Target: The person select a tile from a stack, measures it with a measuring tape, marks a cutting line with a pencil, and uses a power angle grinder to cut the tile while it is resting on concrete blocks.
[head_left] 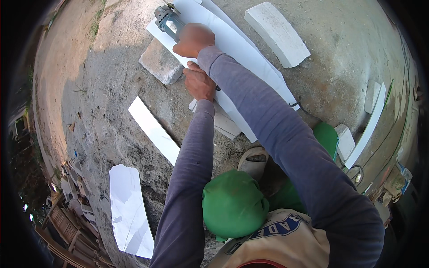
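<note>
A long white tile (pixel 241 53) lies slanting across the upper middle, propped on stone blocks. My right hand (pixel 195 39) is closed around the body of a teal handheld power cutter (pixel 169 21) at the tile's far left edge. The cutter's metal head points away from me; its blade cannot be made out. Just nearer, my left hand (pixel 199 83) has its fingers curled at the tile's left edge, seemingly gripping it. A small dark piece shows beside that wrist, too little to name.
A pale block (pixel 161 61) supports the tile's left side; another block (pixel 277 33) lies to its right. Cut white strips (pixel 154 129) and a wider white piece (pixel 129 210) rest on the ground at left. A dark cable (pixel 308 112) runs near my green-covered knee (pixel 234 203).
</note>
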The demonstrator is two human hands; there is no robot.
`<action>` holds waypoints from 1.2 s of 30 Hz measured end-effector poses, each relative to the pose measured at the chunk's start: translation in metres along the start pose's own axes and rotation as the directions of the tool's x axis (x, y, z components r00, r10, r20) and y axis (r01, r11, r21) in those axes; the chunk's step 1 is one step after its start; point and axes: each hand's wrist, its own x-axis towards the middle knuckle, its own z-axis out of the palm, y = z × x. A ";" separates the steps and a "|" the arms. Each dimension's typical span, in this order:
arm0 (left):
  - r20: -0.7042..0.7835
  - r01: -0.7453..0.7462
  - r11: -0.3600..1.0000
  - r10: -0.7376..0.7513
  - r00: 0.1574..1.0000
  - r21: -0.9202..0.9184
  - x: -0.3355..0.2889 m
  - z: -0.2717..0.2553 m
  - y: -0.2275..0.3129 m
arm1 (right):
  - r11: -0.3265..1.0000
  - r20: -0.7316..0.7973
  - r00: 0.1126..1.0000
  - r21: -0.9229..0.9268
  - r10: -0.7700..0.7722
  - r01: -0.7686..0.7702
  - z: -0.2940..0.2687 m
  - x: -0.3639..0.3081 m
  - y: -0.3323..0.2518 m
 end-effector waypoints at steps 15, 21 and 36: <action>0.173 -0.233 0.952 0.268 0.948 -0.198 0.024 -0.001 -0.031 | 0.999 0.006 0.999 -0.009 0.037 -0.037 -0.008 -0.022 0.009; 0.168 -0.183 0.970 0.210 0.963 -0.162 0.030 -0.002 -0.035 | 1.000 0.023 0.999 -0.001 0.029 -0.029 -0.012 -0.031 0.010; 0.225 -0.115 0.951 0.184 0.957 -0.288 0.031 -0.007 -0.035 | 0.998 0.108 0.993 -0.001 0.056 -0.056 -0.027 -0.056 0.019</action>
